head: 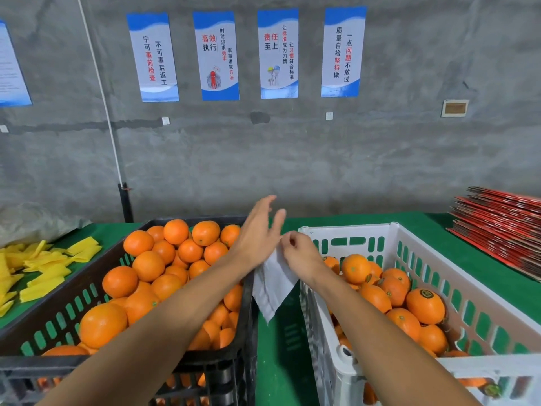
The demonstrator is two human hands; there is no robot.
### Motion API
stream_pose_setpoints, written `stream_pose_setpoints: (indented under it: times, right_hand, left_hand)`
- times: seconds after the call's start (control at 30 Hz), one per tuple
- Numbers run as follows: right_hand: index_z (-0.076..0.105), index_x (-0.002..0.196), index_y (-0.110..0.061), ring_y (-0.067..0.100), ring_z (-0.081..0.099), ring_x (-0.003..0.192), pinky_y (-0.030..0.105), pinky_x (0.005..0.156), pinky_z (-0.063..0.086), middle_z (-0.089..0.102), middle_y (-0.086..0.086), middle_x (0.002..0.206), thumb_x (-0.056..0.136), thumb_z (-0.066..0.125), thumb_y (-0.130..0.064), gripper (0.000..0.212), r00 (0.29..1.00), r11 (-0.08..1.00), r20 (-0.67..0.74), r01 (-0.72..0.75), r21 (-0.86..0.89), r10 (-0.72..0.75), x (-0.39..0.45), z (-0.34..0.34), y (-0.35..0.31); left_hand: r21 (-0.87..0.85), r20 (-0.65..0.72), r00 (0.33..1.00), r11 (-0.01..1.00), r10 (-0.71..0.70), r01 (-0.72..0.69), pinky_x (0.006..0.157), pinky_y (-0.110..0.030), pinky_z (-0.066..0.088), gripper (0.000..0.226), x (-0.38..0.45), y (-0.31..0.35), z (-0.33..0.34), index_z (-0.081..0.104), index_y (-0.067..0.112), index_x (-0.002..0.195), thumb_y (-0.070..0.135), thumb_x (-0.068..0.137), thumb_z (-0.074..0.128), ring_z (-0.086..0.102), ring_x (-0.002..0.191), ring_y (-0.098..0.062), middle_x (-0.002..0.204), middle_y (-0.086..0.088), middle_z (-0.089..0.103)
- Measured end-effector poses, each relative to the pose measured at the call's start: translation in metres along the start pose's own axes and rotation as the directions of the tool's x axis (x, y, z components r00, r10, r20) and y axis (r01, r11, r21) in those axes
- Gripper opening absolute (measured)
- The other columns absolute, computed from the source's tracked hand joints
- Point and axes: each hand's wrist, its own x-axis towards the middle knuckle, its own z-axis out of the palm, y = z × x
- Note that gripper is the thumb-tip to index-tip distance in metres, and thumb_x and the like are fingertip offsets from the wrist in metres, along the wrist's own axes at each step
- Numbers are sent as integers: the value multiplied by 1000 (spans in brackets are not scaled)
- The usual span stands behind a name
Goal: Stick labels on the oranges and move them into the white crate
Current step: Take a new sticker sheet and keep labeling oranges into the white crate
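Both hands meet above the gap between the two crates. Left hand [257,232] is spread, fingers straight and raised; a white label sheet [273,284] hangs below its wrist, though how it is held there is hidden. Right hand [298,253] has fingertips curled and pinched at the sheet's top edge, apparently peeling a label; the label itself is too small to make out

Task items: unlabelled oranges [175,259] heaped in the black crate [244,326] under the left arm. Labelled oranges [424,306], dark round stickers visible on some, lie in the white crate [392,230] on the right. Both crates sit on the green worktop [439,227]

Risks, as judged:
- sheet hangs loose over the gap; a hard pull by the right fingers could tear it free and drop it between the crates
- a peeled label may fold onto itself or stick to a fingertip
- black crate is piled high; a forearm brushing the heap could roll fruit over the rim

Further out: yellow strips [44,268] at far left, a stack of red flat cartons [497,227] at far right, posters [278,54] on the grey wall
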Motion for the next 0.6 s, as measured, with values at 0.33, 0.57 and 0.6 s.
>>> stream_pose_setpoints:
  times: [0.33, 0.57, 0.6]
  right_hand:
    - [55, 88, -13, 12, 45, 71, 22, 63, 38, 49, -1, 78, 108, 39, -21, 27, 997, 981, -70, -13, 194, 27, -3, -4, -7]
    - [68, 103, -14, 10, 62, 84, 28, 77, 54, 70, 7, 96, 104, 54, -18, 15, 991, 957, -122, 79, 280, -46, -3, -5, -7]
    - [69, 105, -15, 13, 64, 89, 32, 81, 55, 71, 7, 98, 104, 53, -18, 16, 990, 959, -131, 85, 269, -51, -3, -5, -6]
  left_hand:
    - [-241, 240, 958, 947, -155, 213, 108, -40, 50, 64, -8, -40, -12, 33, 28, 154, 31, 96, 61, 60, 124, -7, 137, 14, 62]
    - [-181, 208, 975, 983, 73, -35, 107, -42, 50, 40, -12, -27, -8, 58, 22, 141, 22, 101, 63, 60, 125, -11, 131, 7, 67]
    - [-160, 197, 976, 985, 95, -64, 106, -41, 51, 38, -12, -26, -8, 60, 22, 140, 21, 102, 62, 60, 125, -11, 132, 7, 66]
